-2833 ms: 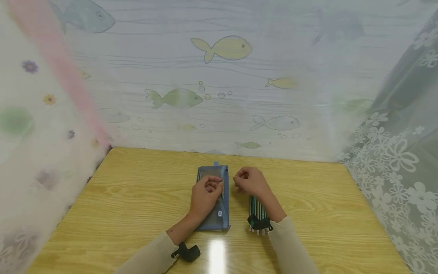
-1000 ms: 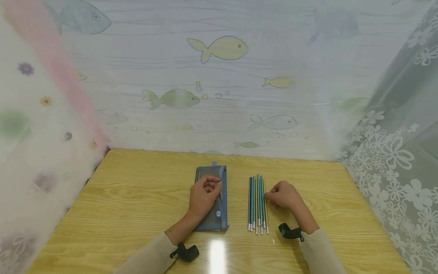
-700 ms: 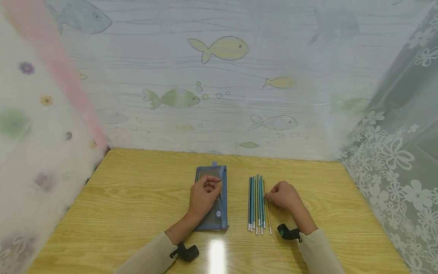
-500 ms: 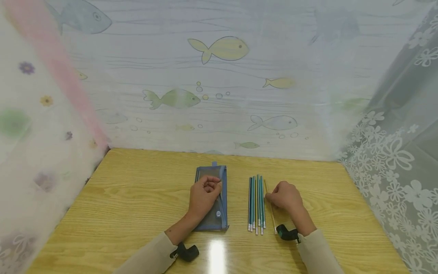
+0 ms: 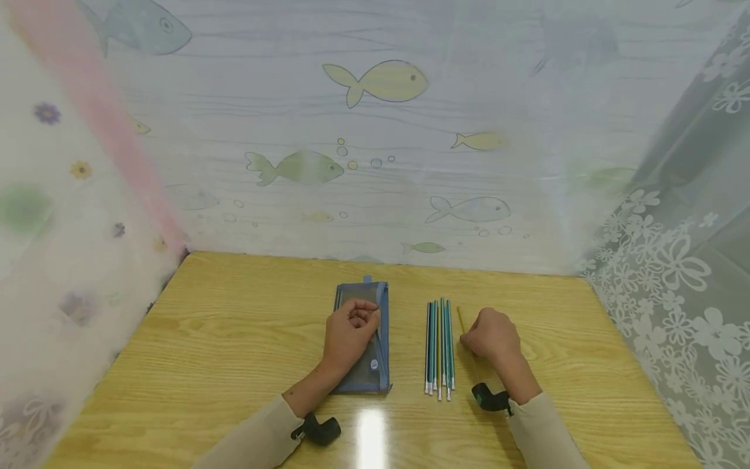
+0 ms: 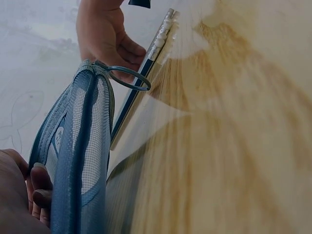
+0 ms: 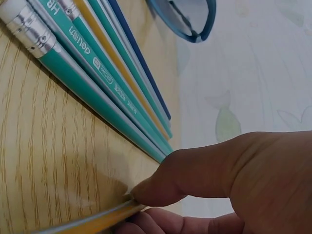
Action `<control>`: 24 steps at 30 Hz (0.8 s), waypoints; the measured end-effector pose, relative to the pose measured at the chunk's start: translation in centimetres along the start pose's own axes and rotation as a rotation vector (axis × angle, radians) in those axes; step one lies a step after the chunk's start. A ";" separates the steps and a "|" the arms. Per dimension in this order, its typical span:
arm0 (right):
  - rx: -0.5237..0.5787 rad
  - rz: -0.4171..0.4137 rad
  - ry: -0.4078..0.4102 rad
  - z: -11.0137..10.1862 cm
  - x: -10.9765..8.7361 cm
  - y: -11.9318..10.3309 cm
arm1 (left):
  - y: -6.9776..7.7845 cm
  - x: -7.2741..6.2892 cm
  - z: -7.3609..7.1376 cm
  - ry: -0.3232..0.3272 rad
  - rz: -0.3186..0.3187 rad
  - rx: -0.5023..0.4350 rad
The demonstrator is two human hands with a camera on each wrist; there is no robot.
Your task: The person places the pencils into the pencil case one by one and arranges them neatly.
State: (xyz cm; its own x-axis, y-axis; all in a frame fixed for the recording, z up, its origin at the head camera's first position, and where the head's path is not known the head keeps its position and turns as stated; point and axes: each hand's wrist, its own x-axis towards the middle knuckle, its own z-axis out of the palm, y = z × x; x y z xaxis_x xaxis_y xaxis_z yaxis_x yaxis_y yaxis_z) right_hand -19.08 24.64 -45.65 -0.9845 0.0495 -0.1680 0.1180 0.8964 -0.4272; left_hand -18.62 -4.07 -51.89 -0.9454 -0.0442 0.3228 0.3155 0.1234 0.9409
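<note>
Table edges: on my head feed the wood-grain table [image 5: 246, 312] ends at the fish-print curtain [image 5: 375, 137] on the far side, the flower-print curtain [image 5: 53, 273] to the left and the lace curtain [image 5: 674, 273] to the right.
Room to move: I see a broad stretch of wood right of the right hand and another left of the case; a narrower strip runs between the case and the pencil row.
Yellow pencil: it [image 5: 460, 317] lies just right of the row and apart from it, under the right hand.
Its axis: roughly away from the person, far end tilted a little left, near end running back toward the wrist mount [image 5: 491, 397]; I cannot tell whether it touches the wood.
Pencil row [image 5: 440, 345]: teal, dark blue and yellow, side by side, eraser ends toward the person.
Mesh pencil case: blue-edged [image 5: 385, 352], long side away from the person, zip side facing the pencils.
Right hand [image 5: 495, 335]: thumb and fingers in a narrow pinch on the yellow pencil.
Left hand [image 5: 349, 331]: over the case, fingers curled, thumb and forefinger pinching its zip edge.
</note>
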 end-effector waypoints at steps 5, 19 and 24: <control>-0.003 0.005 -0.001 -0.1 0.1 0.1 | -0.1 0.0 0.1 0.003 0.004 -0.011; 0.143 -0.096 -0.062 -0.3 0.5 -0.4 | 0.3 0.1 -0.1 -0.011 0.002 0.035; 0.200 -0.123 -0.112 -0.4 0.4 -1.0 | 0.1 0.1 0.0 -0.003 -0.006 0.027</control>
State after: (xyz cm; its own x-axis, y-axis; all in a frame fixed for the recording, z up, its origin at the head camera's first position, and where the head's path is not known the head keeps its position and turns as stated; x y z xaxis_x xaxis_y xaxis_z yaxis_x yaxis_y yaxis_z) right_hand -19.67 23.92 -44.94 -0.9740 -0.1131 -0.1966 0.0328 0.7874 -0.6155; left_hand -18.63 -4.10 -51.74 -0.9475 -0.0417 0.3169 0.3077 0.1501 0.9396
